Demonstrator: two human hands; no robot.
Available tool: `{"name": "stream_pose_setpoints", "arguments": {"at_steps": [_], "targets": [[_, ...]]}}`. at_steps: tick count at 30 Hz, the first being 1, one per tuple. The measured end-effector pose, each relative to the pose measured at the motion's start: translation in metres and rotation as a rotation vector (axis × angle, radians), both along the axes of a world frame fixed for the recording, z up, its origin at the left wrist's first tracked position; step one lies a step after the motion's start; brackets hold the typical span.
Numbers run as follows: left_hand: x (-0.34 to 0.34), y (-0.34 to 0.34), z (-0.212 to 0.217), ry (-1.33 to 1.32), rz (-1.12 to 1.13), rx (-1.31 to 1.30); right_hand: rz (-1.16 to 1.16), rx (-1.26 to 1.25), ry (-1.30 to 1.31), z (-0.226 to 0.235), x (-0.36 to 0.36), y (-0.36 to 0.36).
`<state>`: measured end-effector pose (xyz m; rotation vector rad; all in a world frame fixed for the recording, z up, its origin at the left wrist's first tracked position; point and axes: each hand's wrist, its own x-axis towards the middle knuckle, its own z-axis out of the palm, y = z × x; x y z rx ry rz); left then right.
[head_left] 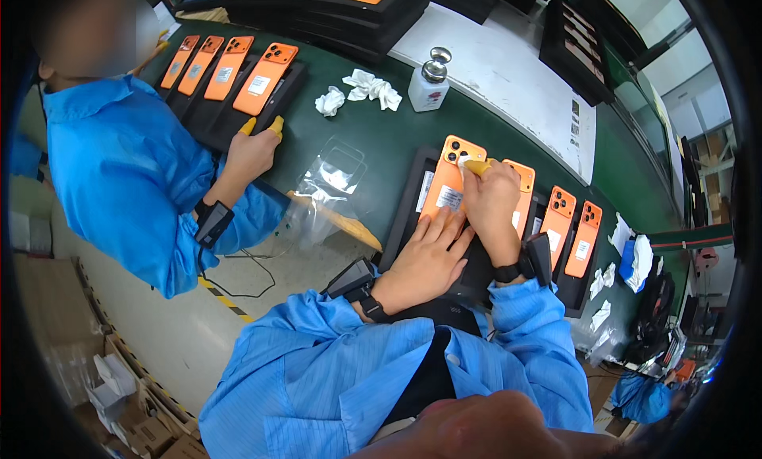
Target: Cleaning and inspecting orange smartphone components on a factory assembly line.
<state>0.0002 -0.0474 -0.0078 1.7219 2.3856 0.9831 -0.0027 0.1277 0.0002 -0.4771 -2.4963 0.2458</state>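
Note:
A black tray (426,159) in front of me holds several orange phones, backs up, with white labels. My left hand (425,261) lies with its fingers stretched out over the lower end of the leftmost phone (439,183). At that phone's camera block, my right hand (494,199) pinches a small white wipe (463,162); yellow covers are on its fingertips. Beneath the right hand a second phone (521,177) is partly hidden. Two more phones, a near one (558,215) and the rightmost one (585,241), lie uncovered to the right.
A white bottle (429,88) with a metal top and crumpled wipes (373,90) stand beyond on the green table. Clear plastic packaging (337,173) lies left. A co-worker in blue (131,173) is at another phone tray (208,130). More wipes (602,316) lie right.

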Motion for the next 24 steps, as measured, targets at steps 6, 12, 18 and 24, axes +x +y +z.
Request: {"name": "stream_pose_setpoints", "arguments": {"at_steps": [6,12,18,24], "targets": [[-0.003,0.0,0.001,-0.011,-0.003,-0.001,0.046,-0.05,0.017,0.011,-0.034,-0.009],[0.002,-0.001,-0.008,0.003,-0.032,-0.007,0.288,0.03,-0.133,0.027,-0.022,0.012],[0.007,-0.004,-0.011,-0.01,-0.001,0.007,0.203,0.049,-0.242,0.034,-0.005,0.036],[0.004,-0.006,-0.008,0.001,-0.003,0.008,0.244,0.019,-0.072,0.023,-0.029,0.04]]}}
